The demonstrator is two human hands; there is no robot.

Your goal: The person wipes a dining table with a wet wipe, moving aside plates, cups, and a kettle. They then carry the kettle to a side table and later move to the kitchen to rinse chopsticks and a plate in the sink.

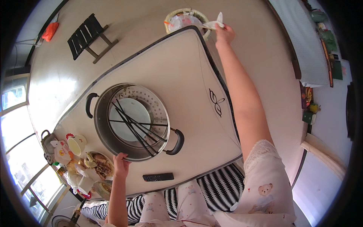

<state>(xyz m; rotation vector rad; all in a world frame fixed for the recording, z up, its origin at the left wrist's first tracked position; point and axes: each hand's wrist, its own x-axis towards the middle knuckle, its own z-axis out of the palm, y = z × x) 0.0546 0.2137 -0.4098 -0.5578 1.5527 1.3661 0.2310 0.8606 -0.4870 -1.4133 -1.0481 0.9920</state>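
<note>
My left hand (121, 164) grips the near rim of a large steel steamer pot (106, 142) with black side handles. Several black chopsticks (130, 122) lie crossed inside it, over a pale round plate or lid (119, 109) in its middle. At the far right corner of the table, my right hand (225, 32) is stretched out, fingers closed on a crumpled white tissue or cloth (215, 24). That piece hangs beside and partly over a waste basket (208, 35) holding plastic bags.
A remote control (158, 177) lies near the table's front edge. At the left stand a dish of food (103, 166), a paper cup (77, 144) and several bags. Beyond the table (184, 85) is a folding stool (88, 35) on the floor.
</note>
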